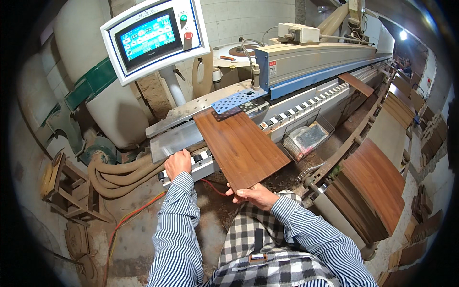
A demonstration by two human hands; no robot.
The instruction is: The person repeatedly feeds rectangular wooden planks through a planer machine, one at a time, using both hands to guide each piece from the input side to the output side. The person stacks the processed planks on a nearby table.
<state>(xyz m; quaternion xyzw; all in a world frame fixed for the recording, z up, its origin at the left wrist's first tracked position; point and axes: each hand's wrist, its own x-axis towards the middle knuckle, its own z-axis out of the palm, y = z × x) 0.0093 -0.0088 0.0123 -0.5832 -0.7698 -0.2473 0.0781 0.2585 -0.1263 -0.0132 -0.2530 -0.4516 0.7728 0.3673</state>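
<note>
A wood-grain brown board (241, 153) lies slanting across the infeed end of the long machine, its far end beneath a blue perforated plate (227, 100). My right hand (253, 196) grips the board's near edge, thumb on top and fingers curled at the edge. My left hand (178, 162) is closed over the edge of the machine's metal side table (172, 138), left of the board and apart from it.
A screen panel (153, 40) stands at upper left; hoses (114, 182) and a wooden stool (67, 186) are at left. A wire basket (306, 136) hangs beside the roller track. Board stacks (368, 186) line the right. A distant person (405, 67) is at upper right.
</note>
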